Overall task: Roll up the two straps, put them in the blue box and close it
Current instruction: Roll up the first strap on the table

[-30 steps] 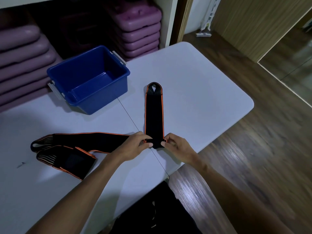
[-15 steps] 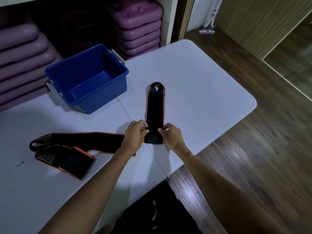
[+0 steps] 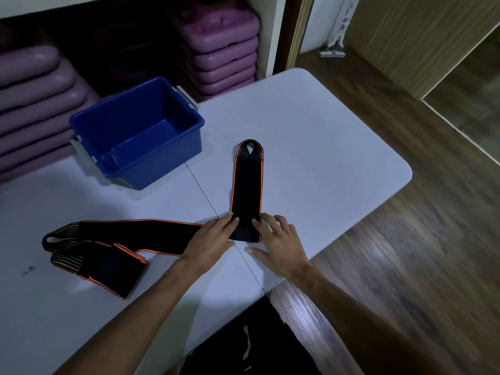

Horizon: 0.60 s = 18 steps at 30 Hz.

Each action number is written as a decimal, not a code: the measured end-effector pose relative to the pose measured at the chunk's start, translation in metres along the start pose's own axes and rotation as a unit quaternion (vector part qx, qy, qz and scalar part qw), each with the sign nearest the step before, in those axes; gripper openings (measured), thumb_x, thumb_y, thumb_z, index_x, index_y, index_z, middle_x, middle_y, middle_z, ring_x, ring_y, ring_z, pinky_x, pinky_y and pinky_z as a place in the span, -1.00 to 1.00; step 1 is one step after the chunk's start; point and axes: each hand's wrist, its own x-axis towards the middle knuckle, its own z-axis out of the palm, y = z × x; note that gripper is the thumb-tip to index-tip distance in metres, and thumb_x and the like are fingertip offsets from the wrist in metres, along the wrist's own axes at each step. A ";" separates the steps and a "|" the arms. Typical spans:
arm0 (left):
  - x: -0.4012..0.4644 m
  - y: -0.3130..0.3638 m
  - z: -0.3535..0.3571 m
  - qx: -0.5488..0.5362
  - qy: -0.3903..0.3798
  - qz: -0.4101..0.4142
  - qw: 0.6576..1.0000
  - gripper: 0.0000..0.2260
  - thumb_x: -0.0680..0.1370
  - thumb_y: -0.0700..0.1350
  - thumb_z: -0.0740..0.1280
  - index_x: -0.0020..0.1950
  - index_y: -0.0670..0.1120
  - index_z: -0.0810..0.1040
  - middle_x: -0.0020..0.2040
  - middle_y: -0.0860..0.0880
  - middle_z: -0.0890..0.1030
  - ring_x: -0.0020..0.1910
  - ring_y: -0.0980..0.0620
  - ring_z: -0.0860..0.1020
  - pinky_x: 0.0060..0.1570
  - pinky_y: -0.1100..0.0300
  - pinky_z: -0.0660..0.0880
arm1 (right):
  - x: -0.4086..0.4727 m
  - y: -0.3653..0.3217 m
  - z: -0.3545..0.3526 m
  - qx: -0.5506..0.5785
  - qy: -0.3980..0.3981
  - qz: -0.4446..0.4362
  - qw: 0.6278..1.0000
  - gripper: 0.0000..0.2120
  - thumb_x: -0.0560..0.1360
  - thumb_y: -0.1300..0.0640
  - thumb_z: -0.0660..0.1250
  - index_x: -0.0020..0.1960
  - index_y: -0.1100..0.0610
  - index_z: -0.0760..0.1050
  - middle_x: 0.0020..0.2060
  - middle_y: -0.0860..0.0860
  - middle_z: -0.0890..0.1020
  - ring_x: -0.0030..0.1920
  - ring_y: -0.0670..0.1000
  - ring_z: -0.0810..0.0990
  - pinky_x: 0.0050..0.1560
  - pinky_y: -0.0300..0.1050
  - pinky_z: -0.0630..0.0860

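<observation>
Black elastic with orange edging: one strap (image 3: 246, 190) lies flat and straight on the white table (image 3: 324, 147), its looped end pointing away from the person, its near end under both hands. Left hand (image 3: 209, 240) is flat, fingers extended, fingertips (image 3: 234, 220) pressing on the strap's near left edge; nothing gripped. Right hand (image 3: 278, 246) is spread open, palm down, index fingertip touching the strap's near right edge, thumb splayed on the bare table. Neither hand has closed around the strap. No roll is visible at the near end; it looks flat, though the fingers hide part of it.

Second strap (image 3: 108, 244), same black and orange, lies to the left, folded back on itself, with a ribbed loop end at far left. Its right end runs under the left hand's wrist side; cannot tell if touching.

Blue box (image 3: 140, 131) sits open on the far left part of the table, well apart from both straps, grey latches on two sides, nothing inside. Lid not in view.

Purple stacked platforms (image 3: 221, 50) fill shelves behind the table. Wood floor (image 3: 405, 266) to the right.
</observation>
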 end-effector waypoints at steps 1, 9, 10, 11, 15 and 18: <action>0.002 0.000 0.000 0.014 0.016 0.006 1.000 -0.45 0.34 -0.16 0.54 0.28 -0.24 0.50 0.26 -0.24 0.53 0.15 -0.18 0.58 0.11 -0.04 0.54 | 0.000 0.001 0.000 -0.010 -0.005 -0.006 1.000 -0.45 0.46 -0.18 0.36 0.35 0.08 0.41 0.30 0.04 0.49 0.17 0.12 0.45 -0.03 0.02 0.53; 0.018 -0.006 -0.022 -0.050 0.033 0.000 0.998 -0.54 0.55 0.07 0.05 0.30 -0.15 0.47 0.06 -0.08 0.63 0.04 -0.10 0.53 0.08 0.00 0.47 | 0.019 0.005 -0.014 0.072 0.006 -0.022 0.997 -0.62 0.57 0.04 0.19 0.34 0.15 0.41 0.08 0.02 0.61 0.08 0.08 0.49 -0.01 0.01 0.50; 0.022 -0.006 -0.025 -0.078 0.028 -0.015 0.996 -0.58 0.57 0.05 0.07 0.30 -0.14 0.47 0.00 -0.08 0.62 0.01 -0.09 0.51 0.06 0.02 0.45 | 0.023 0.006 -0.017 0.093 0.006 -0.013 0.996 -0.64 0.59 0.06 0.17 0.34 0.15 0.41 0.03 0.04 0.62 0.06 0.08 0.49 -0.02 0.03 0.50; 0.026 -0.006 -0.028 -0.111 0.023 -0.036 0.993 -0.63 0.60 0.02 0.10 0.29 -0.14 0.46 -0.04 -0.08 0.61 -0.01 -0.08 0.49 0.03 0.05 0.43 | 0.028 0.006 -0.020 0.119 0.002 0.002 0.993 -0.66 0.61 0.07 0.15 0.34 0.15 0.40 -0.01 0.05 0.63 0.04 0.08 0.49 -0.02 0.03 0.50; 0.043 -0.007 -0.034 -0.217 0.005 -0.132 0.967 -0.83 0.61 -0.03 0.20 0.08 -0.09 0.47 -0.26 -0.06 0.54 -0.24 -0.03 0.47 -0.24 0.09 0.40 | 0.046 0.006 -0.026 0.241 -0.053 0.088 0.965 -0.69 0.65 0.07 0.10 0.36 0.10 0.36 -0.07 0.07 0.59 0.01 0.06 0.46 -0.07 -0.06 0.45; 0.052 -0.003 -0.030 -0.216 0.029 -0.190 0.957 -0.81 0.60 -0.04 0.23 0.10 -0.14 0.47 -0.29 -0.10 0.56 -0.27 -0.08 0.52 -0.22 -0.03 0.49 | 0.059 0.005 -0.021 0.262 -0.064 0.140 0.953 -0.69 0.65 0.08 0.10 0.36 0.10 0.37 -0.07 0.09 0.60 0.05 0.08 0.47 -0.07 -0.07 0.45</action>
